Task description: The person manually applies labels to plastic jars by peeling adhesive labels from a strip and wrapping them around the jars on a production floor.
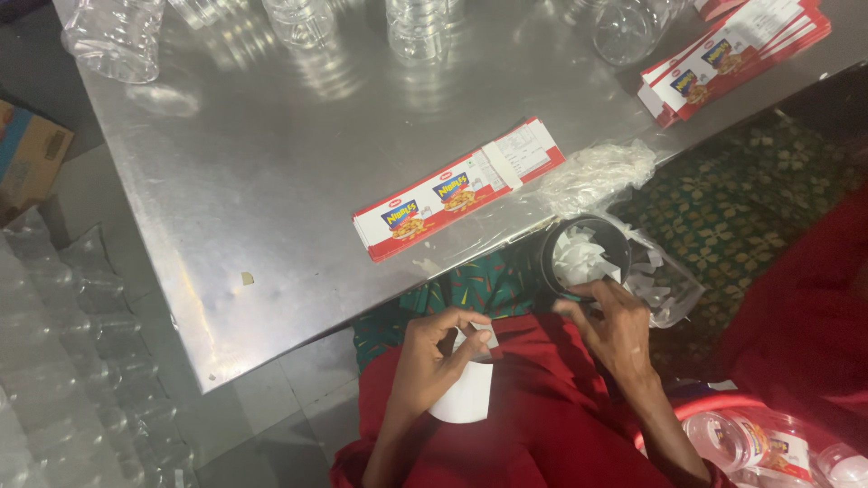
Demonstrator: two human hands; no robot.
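Over red lap, left hand (432, 354) grip pinching white label (463, 390) hanging lengthwise downward, right hand (608, 318) fingers curled on cup (579, 253) rim.

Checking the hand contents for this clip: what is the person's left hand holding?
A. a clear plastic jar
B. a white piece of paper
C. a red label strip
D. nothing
B: the left hand pinches a white piece of paper over the lap.

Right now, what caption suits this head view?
Left hand holds a white paper piece; right hand touches a dark cup.

Steel table (271, 181), grey tiled floor (307, 398), dim light
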